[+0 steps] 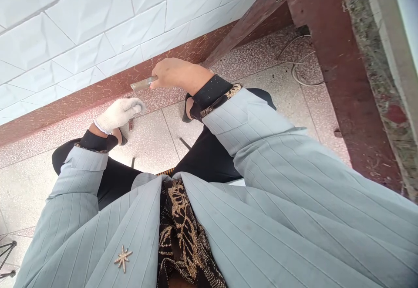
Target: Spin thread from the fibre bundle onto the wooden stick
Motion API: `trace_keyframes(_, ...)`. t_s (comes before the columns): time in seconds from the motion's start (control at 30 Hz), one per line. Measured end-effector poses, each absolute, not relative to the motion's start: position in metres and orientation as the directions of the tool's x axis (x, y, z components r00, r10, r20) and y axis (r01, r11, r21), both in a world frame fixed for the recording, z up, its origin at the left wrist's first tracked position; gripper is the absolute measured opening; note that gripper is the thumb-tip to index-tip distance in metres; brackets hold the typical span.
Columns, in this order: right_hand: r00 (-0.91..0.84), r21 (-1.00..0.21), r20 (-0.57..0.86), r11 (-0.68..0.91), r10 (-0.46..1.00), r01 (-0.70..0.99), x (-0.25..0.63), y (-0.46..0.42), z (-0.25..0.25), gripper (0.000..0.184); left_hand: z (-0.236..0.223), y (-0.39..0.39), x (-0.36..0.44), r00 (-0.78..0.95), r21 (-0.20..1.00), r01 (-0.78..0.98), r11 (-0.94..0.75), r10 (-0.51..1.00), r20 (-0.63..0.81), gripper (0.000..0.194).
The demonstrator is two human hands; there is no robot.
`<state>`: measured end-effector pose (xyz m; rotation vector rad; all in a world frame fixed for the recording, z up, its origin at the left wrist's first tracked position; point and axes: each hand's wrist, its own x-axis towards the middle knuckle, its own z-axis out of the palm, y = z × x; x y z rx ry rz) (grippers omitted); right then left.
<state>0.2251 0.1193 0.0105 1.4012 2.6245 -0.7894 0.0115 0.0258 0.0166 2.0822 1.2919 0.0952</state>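
Note:
Bare and bent at the wrist, my right hand [173,75] grips a paintbrush [140,84] by its handle. The brush's pale bristles and metal band point left, close to the red-brown skirting [107,85]. My left hand [119,113] wears a white knitted glove with greyish fingertips. Its fingers are curled together; whether something lies inside them is hidden. Just below the glove a small reddish piece [131,125] shows, and I cannot tell whether the hand touches it.
White tiled wall [88,22] rises ahead above the skirting. A dark red wooden frame [342,61] with a slanting brace stands at the right. A pale cable [297,76] lies coiled on the speckled floor [150,135]. Thin black metal legs [9,253] show at lower left.

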Motion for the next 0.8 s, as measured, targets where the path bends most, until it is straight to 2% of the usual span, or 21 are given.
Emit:
trace_keyframes(0.13, -0.555, -0.473, -0.273, 0.393, 0.786, 0.789, 0.224, 0.12, 0.008, 0.04, 0.02, 0.024, 0.014, 0.505, 0.586, 0.765, -0.268, 0.814, -0.288, 0.03)
trace_keyframes(0.2, -0.554, -0.432, -0.321, 0.401, 0.769, 0.808, 0.225, 0.121, 0.008, 0.033, 0.02, 0.023, 0.016, 0.474, 0.584, 0.772, -0.251, 0.84, -0.266, 0.031)
trace_keyframes(0.27, -0.607, -0.351, -0.433, 0.496, 0.667, 0.794, 0.225, 0.122, 0.007, 0.027, 0.02, 0.023, 0.017, 0.407, 0.563, 0.795, -0.223, 0.886, -0.223, 0.032)
trace_keyframes(0.33, -0.656, -0.32, -0.547, 0.594, 0.521, 0.738, 0.226, 0.122, 0.008, 0.03, 0.02, 0.024, 0.018, 0.343, 0.54, 0.819, -0.195, 0.92, -0.188, 0.03)
trace_keyframes(0.43, -0.711, -0.424, -0.619, 0.62, 0.334, 0.66, 0.228, 0.119, 0.011, 0.032, 0.018, 0.027, 0.016, 0.292, 0.535, 0.829, -0.162, 0.942, -0.166, 0.027)
trace_keyframes(0.53, -0.787, -0.567, -0.59, 0.603, 0.179, 0.562, 0.229, 0.114, 0.018, 0.03, 0.017, 0.03, 0.014, 0.27, 0.56, 0.817, -0.138, 0.949, -0.16, 0.027)
trace_keyframes(0.6, -0.827, -0.636, -0.547, 0.579, 0.129, 0.511, 0.231, 0.113, 0.023, 0.027, 0.016, 0.031, 0.013, 0.265, 0.578, 0.807, -0.119, 0.948, -0.174, 0.026)
trace_keyframes(0.73, -0.869, -0.691, -0.478, 0.558, 0.124, 0.459, 0.24, 0.115, 0.027, 0.018, 0.011, 0.032, 0.01, 0.303, 0.626, 0.776, -0.083, 0.919, -0.254, 0.026)
trace_keyframes(0.8, -0.909, -0.723, -0.39, 0.561, 0.149, 0.403, 0.245, 0.118, 0.028, 0.016, 0.007, 0.032, 0.01, 0.316, 0.669, 0.742, -0.041, 0.901, -0.296, 0.025)
